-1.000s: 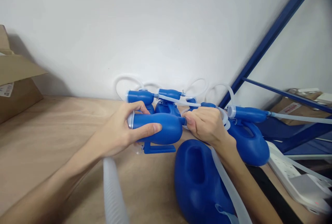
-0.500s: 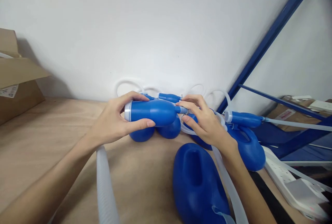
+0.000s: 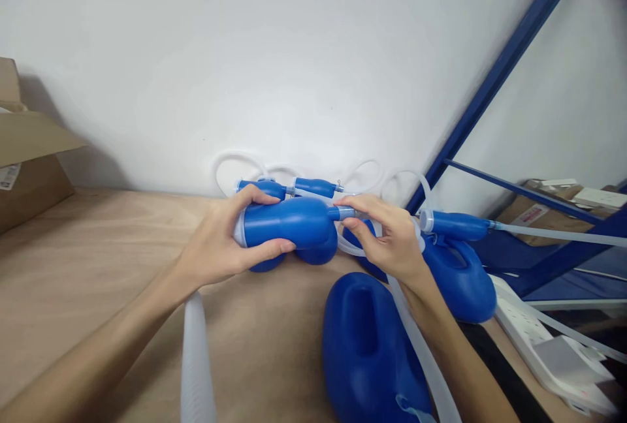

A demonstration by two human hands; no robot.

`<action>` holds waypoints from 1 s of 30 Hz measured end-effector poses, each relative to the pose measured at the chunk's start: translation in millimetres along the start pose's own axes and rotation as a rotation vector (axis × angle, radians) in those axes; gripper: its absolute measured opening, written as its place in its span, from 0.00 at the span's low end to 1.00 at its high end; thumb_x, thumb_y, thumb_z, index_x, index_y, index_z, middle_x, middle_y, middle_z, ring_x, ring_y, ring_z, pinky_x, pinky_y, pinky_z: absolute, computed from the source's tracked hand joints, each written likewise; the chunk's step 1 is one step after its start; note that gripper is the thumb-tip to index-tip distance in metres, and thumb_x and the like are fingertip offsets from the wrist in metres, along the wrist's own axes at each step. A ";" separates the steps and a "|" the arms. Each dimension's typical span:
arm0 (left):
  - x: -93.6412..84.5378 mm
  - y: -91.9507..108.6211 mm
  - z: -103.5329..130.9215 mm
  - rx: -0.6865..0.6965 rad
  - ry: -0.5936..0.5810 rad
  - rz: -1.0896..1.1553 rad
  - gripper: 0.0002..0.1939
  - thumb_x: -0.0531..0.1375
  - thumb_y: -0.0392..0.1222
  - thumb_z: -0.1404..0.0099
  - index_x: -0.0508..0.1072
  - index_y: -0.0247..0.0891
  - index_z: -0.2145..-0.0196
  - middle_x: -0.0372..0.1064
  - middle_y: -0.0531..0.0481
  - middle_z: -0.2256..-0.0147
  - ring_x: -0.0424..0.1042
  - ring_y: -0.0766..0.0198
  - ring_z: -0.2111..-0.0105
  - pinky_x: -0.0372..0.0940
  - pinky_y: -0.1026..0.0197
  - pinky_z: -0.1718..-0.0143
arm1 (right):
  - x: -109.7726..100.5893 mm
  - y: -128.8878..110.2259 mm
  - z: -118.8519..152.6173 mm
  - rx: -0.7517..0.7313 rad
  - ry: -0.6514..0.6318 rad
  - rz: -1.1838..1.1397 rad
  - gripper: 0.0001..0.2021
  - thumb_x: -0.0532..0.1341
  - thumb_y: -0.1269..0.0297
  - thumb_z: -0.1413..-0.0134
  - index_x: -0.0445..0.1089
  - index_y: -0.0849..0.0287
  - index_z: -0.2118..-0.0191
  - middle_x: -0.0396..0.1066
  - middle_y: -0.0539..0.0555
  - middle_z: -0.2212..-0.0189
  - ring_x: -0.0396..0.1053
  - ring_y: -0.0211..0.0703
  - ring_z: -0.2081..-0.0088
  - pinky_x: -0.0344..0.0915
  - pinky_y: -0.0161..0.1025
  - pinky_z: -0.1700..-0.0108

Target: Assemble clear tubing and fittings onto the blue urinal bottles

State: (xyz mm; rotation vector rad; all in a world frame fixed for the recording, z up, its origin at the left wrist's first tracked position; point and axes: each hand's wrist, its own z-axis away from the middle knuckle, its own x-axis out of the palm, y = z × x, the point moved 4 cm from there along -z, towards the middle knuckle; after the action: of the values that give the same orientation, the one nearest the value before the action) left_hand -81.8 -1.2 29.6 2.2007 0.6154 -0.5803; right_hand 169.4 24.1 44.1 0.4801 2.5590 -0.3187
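The left hand (image 3: 215, 240) clamps around a blue bottle (image 3: 289, 219) above the desk (image 3: 122, 266), toward its far edge, as the right hand (image 3: 392, 237) pinches the clear connector (image 3: 347, 213) at the bottle's narrow neck. Blue containers (image 3: 317, 252) with hoses cluster near that edge, while a larger blue jug (image 3: 362, 358) rests closer to the person.

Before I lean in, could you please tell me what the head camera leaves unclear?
- Head view: far end of the clear connector, behind the right hand.
- Head view: the left hand's remaining fingers, behind the held blue bottle.
- Head view: rest of the cardboard box, past the left edge.
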 end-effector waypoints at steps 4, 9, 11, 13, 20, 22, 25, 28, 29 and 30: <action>4.3 4.4 2.1 -0.079 -0.084 0.036 0.27 0.69 0.67 0.41 0.73 0.44 0.56 0.77 0.47 0.58 0.77 0.52 0.61 0.72 0.54 0.63 | -0.9 -0.6 1.8 -0.055 -0.004 0.024 0.09 0.62 0.62 0.30 0.78 0.53 0.49 0.84 0.56 0.59 0.81 0.49 0.61 0.77 0.46 0.56; 0.0 6.1 3.6 -0.279 -0.225 0.224 0.25 0.68 0.65 0.40 0.72 0.44 0.59 0.75 0.51 0.69 0.75 0.57 0.73 0.70 0.59 0.76 | 4.0 -3.2 4.6 -0.123 -0.025 -0.008 0.09 0.63 0.63 0.31 0.77 0.54 0.49 0.84 0.56 0.60 0.81 0.47 0.61 0.77 0.44 0.56; 2.6 3.6 5.4 -0.414 -0.325 0.370 0.25 0.68 0.65 0.39 0.72 0.44 0.57 0.74 0.53 0.74 0.74 0.58 0.78 0.68 0.61 0.80 | 5.3 -6.6 3.3 -0.127 -0.029 -0.009 0.08 0.63 0.63 0.30 0.77 0.54 0.50 0.84 0.56 0.59 0.81 0.47 0.60 0.77 0.44 0.55; 3.3 2.5 4.3 -0.445 -0.339 0.425 0.25 0.69 0.65 0.40 0.73 0.44 0.56 0.74 0.53 0.75 0.75 0.58 0.78 0.68 0.62 0.80 | 4.8 -8.6 0.3 -0.078 -0.046 0.010 0.09 0.61 0.63 0.28 0.76 0.54 0.49 0.83 0.57 0.57 0.81 0.49 0.57 0.76 0.45 0.53; -11.8 -0.5 -6.7 -0.264 -0.112 0.236 0.27 0.72 0.63 0.44 0.78 0.44 0.54 0.78 0.48 0.58 0.78 0.53 0.62 0.75 0.59 0.66 | -4.4 3.0 -0.2 0.134 -0.104 -0.031 0.21 0.66 0.53 0.33 0.71 0.49 0.38 0.78 0.58 0.44 0.77 0.56 0.43 0.76 0.53 0.42; -14.5 -3.4 -7.3 -0.248 -0.119 0.242 0.26 0.73 0.61 0.44 0.78 0.45 0.53 0.78 0.49 0.58 0.78 0.53 0.61 0.75 0.60 0.65 | -7.0 8.8 2.9 0.187 -0.049 -0.065 0.21 0.68 0.55 0.35 0.72 0.49 0.39 0.78 0.57 0.45 0.78 0.55 0.44 0.78 0.51 0.44; -15.8 -7.1 -7.7 -0.229 -0.139 0.233 0.26 0.73 0.60 0.43 0.79 0.45 0.53 0.78 0.49 0.57 0.78 0.53 0.60 0.75 0.59 0.63 | -7.8 12.2 4.7 0.213 0.001 -0.051 0.14 0.69 0.58 0.35 0.76 0.50 0.46 0.81 0.55 0.52 0.80 0.52 0.50 0.80 0.47 0.50; -14.5 -9.2 -8.1 -0.225 -0.144 0.224 0.26 0.73 0.61 0.43 0.78 0.45 0.52 0.78 0.49 0.57 0.78 0.52 0.59 0.76 0.58 0.62 | -5.2 9.3 2.5 0.158 -0.020 -0.021 0.11 0.66 0.61 0.33 0.78 0.50 0.47 0.82 0.54 0.54 0.81 0.51 0.52 0.79 0.47 0.50; -13.7 -9.7 -8.2 -0.227 -0.141 0.220 0.26 0.73 0.61 0.43 0.78 0.45 0.53 0.78 0.49 0.57 0.78 0.52 0.59 0.76 0.58 0.62 | -3.9 8.0 1.7 0.133 -0.030 -0.022 0.11 0.65 0.62 0.32 0.78 0.50 0.46 0.82 0.54 0.54 0.81 0.51 0.52 0.78 0.47 0.49; -12.6 -10.1 -8.1 -0.232 -0.140 0.220 0.26 0.73 0.62 0.43 0.78 0.45 0.53 0.78 0.49 0.57 0.78 0.52 0.59 0.75 0.58 0.62 | -2.3 7.1 1.2 0.111 -0.041 -0.027 0.12 0.64 0.63 0.31 0.77 0.50 0.45 0.83 0.54 0.54 0.81 0.50 0.52 0.78 0.47 0.50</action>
State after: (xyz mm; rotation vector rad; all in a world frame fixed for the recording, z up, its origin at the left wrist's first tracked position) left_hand -95.9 8.0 36.2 1.9587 0.3424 -0.5154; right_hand 174.6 29.5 43.3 0.4747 2.5189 -0.4781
